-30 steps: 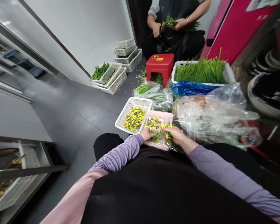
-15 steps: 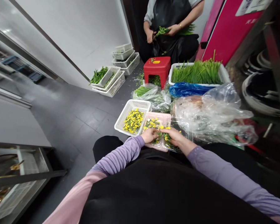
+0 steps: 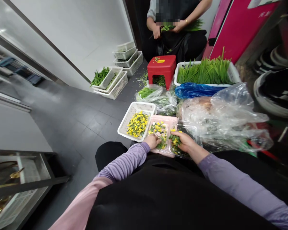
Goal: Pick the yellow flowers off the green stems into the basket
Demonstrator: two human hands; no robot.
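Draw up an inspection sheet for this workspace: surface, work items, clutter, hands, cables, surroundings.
Surface: grey tiled floor, with green scraps scattered beside the red stool.
Work items: yellow-flowered stems in the pink tray; yellow flowers in the white basket beside it.
Clutter: clear plastic bags and a blue bag beyond the tray, to the right.
Left hand: fingers at the stems in the tray; grip unclear.
Right hand: closed around a bunch of flowering stems.
Cables: nothing seen.
Surroundings: another person holding greens behind the stool; stacked baskets by the wall; magenta cabinet upper right.
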